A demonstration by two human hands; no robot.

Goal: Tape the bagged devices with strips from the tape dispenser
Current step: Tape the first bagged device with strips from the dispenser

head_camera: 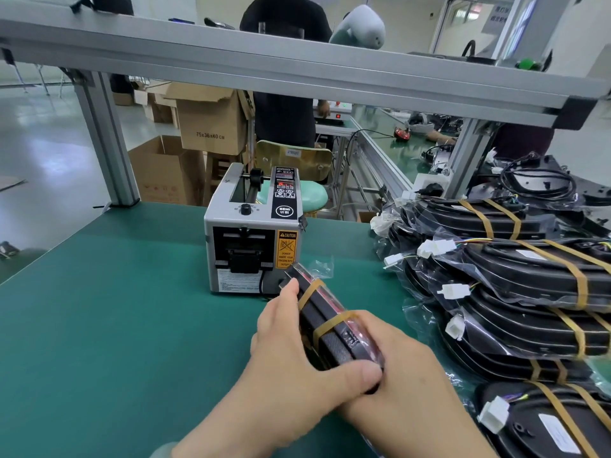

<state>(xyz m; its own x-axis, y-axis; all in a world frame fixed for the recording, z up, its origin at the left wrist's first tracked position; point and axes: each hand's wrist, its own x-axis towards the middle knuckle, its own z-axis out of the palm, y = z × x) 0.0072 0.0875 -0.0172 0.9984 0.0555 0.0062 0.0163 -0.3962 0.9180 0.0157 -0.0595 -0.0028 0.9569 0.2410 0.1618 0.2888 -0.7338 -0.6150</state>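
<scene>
The left hand (297,355) grips the near end of a bagged device (330,320), thumb curled round it. The right hand (408,368) clasps its right side, fingers hidden. The black device stands on edge in its clear bag, bound by two tan tape strips (332,323), mid-surface (115,309) and just before the tape dispenser (253,233). A stack of taped devices (529,292) lines the right edge.

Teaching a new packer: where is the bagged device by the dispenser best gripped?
By its broad flat faces, from left and right, as the left hand and right hand do. The bagged device is turned on its narrow edge; the loose bag tail at its far end offers no firm hold.
</scene>
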